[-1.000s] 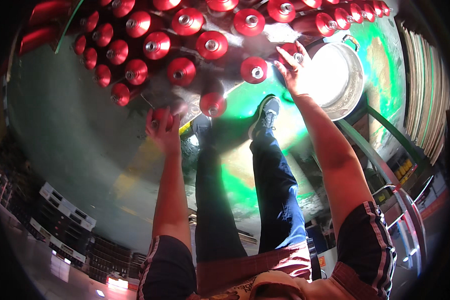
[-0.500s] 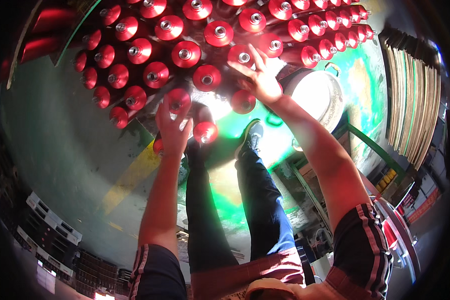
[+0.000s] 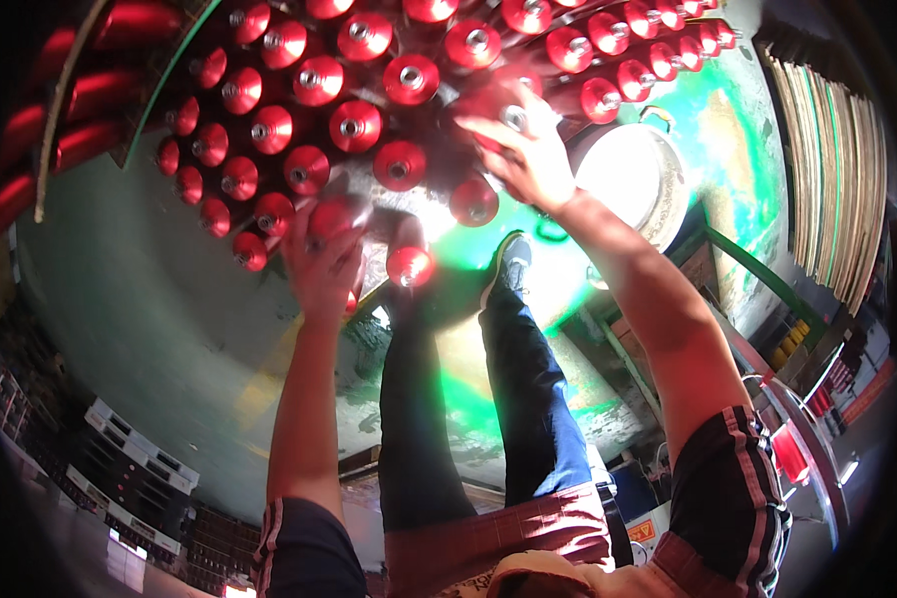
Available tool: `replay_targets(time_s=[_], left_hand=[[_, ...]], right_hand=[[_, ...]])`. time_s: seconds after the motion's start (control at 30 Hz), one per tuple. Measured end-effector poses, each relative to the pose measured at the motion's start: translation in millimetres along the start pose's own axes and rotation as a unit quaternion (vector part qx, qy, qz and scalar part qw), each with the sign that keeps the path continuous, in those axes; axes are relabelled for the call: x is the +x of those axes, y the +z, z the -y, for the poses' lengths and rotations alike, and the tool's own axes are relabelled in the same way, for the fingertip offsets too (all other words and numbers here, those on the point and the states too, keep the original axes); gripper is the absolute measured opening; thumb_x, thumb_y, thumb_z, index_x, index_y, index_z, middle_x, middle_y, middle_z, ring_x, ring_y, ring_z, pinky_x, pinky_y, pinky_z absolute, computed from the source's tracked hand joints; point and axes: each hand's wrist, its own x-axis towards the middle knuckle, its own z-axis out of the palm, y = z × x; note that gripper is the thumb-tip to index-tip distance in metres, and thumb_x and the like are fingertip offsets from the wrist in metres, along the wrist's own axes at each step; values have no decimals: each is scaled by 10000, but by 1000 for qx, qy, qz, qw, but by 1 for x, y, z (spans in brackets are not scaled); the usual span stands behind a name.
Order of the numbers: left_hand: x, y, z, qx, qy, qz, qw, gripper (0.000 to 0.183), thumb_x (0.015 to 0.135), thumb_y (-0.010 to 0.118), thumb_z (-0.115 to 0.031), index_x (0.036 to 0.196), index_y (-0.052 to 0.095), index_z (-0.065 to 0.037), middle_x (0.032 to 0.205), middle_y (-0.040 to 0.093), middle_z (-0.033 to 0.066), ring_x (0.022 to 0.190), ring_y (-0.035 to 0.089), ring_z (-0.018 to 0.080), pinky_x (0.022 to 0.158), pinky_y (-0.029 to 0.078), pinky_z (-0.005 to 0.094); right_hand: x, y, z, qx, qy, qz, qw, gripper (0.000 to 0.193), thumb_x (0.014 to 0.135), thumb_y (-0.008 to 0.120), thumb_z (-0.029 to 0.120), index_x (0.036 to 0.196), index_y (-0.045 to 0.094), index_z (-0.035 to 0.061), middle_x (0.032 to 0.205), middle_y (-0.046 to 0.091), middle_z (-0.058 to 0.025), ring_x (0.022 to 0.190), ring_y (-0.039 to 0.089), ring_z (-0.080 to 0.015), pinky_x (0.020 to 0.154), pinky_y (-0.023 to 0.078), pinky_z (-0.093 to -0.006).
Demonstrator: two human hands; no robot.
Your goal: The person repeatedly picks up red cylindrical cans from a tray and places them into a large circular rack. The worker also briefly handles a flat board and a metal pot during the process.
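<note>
Many red metal cylinders (image 3: 355, 126) with rounded shoulders and narrow silvery necks stand close together in rows on the floor. My left hand (image 3: 324, 267) is closed round the top of a red cylinder (image 3: 331, 215) at the near edge of the group, blurred by motion. Over a second, also blurred red cylinder (image 3: 492, 98), the fingers of my right hand (image 3: 530, 149) are curled against its shoulder. Between my hands, single cylinders stand nearer to me, one red cylinder (image 3: 410, 265) by my left leg and another red cylinder (image 3: 474, 201) below my right hand.
A round pale metal tub (image 3: 658, 189) with handles sits right of my right forearm. Farther right stands a stack of flat boards (image 3: 835, 169). More red cylinders lie behind a rail (image 3: 70, 110) at the far left. My shoe (image 3: 513, 257) is on the green floor.
My left hand and the cylinder in it have shifted left. My right hand has moved slightly right and down, its fingers now less spread and against a cylinder. The whole view has turned a little.
</note>
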Motion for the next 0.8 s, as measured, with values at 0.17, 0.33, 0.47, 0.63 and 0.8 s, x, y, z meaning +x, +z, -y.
replay_targets(time_s=[0.17,0.33,0.47,0.63,0.8], left_hand=[[7,-94,-53,-280,-194,33,940,466,733,767,-53,1192,697,-94,1368,542,100,1171,563,246,970,478,378],[32,-56,-119,-594,-293,150,734,479,903,608,-154,1357,523,-26,1369,540,97,1181,557,210,946,483,352],[55,42,-199,-642,-262,366,621,561,994,472,-341,1491,359,-106,1383,516,145,1242,522,289,996,449,442],[81,152,-289,-832,-386,397,-27,332,1005,492,-323,1285,535,-151,1203,494,120,951,452,245,726,446,364],[99,177,-317,-853,-368,342,142,469,975,498,-277,1353,509,2,1368,543,185,1220,529,307,985,411,444]], right_hand=[[-65,-158,13,343,215,-49,913,537,802,728,170,1314,598,73,1356,529,-168,1234,530,-297,1063,422,-449],[-159,-237,-29,507,211,-130,826,556,918,619,330,1368,511,22,1342,546,-162,1231,533,-289,1057,422,-416],[-216,-244,-46,588,265,-142,750,524,922,599,376,1308,527,29,1255,580,-148,1138,567,-273,1000,449,-406],[-241,-270,-25,672,287,-211,649,433,916,583,380,1200,577,53,1130,623,-122,1015,602,-255,916,485,-403],[-218,-311,8,810,230,-272,466,361,910,568,383,1091,627,77,1004,665,-97,892,637,-237,832,521,-401]])
